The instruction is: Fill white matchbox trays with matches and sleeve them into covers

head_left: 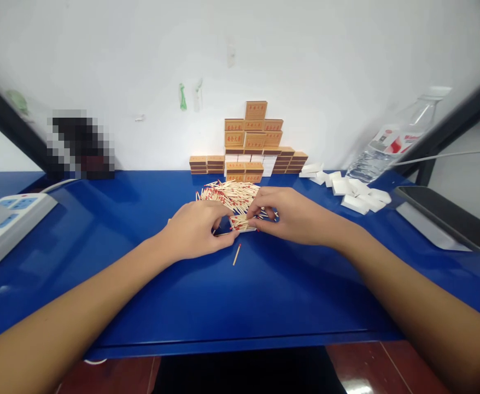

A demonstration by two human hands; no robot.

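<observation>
My left hand [197, 230] and my right hand [291, 214] meet at the middle of a blue table [240, 295]. Together they pinch a small bunch of red-tipped matches [240, 222], which seems to lie in a small white tray. Both hands have their fingers curled closed around it. Just behind them lies a loose pile of matches [232, 195]. A single match [236, 254] lies on the table in front of my left hand.
Stacked orange matchboxes [254, 139] stand against the white wall. Several white inner trays [352, 191] lie at the right, beside a water bottle [391, 145]. A phone [449, 218] lies far right, a power strip [2, 221] far left.
</observation>
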